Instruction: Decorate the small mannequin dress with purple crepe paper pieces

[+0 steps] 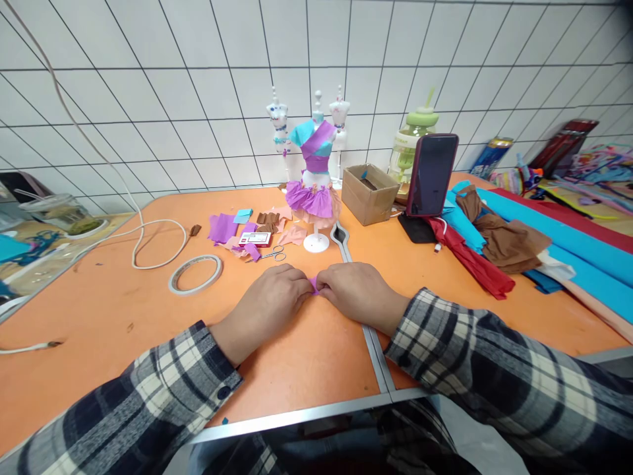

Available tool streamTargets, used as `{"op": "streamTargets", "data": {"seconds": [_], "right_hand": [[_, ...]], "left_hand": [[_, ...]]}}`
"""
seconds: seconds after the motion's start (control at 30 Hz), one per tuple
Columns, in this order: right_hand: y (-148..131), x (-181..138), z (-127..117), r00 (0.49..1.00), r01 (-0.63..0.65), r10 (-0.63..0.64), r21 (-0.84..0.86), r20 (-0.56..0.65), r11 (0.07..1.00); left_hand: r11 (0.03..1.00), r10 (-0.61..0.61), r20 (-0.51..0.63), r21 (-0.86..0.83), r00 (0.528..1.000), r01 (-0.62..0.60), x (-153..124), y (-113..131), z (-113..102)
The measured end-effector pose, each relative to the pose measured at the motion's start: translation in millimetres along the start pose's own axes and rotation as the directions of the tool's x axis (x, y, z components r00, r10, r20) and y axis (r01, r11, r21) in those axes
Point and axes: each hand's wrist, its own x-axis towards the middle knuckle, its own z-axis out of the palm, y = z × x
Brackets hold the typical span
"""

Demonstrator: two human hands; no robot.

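Between my two hands, low over the orange table, is a small piece of purple crepe paper (314,284). My left hand (277,293) pinches its left side, and my right hand (353,290) pinches the right side; most of the piece is hidden by the fingers. Just beyond stands a small white dress form (318,178) on a round base, dressed in a blue and purple top and a ruffled purple and peach skirt (311,199). Small scissors (275,254) and a red and white box (255,239) lie past my left hand.
Paper scraps (223,227) and a tape roll (196,274) lie on the left, near a white cable (141,247). Behind are a cardboard box (370,193), a phone on a stand (433,175) and a green-lidded bottle (413,142). Crepe paper rolls (568,237) cover the right side.
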Motion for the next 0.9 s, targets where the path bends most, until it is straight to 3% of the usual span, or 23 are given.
{"op": "streamTargets", "data": {"seconds": [0.27, 0.5, 0.9], "right_hand": [[2.0, -0.1, 1.3, 0.999, 0.025, -0.024, 0.027, -0.027, 0.999], [4.1, -0.6, 1.6, 0.996, 0.091, -0.09, 0.044, -0.017, 0.995], [5.6, 1.5, 4.9, 0.999, 0.002, 0.002, 0.092, -0.04, 0.996]], "left_hand": [[0.999, -0.032, -0.004, 0.021, 0.999, 0.032, -0.7, -1.8, 3.5], [0.998, 0.033, -0.018, 0.051, 0.999, -0.032, 0.4, -2.4, 2.9], [0.999, -0.042, -0.002, -0.019, 0.999, 0.042, 0.4, 1.5, 2.6]]}}
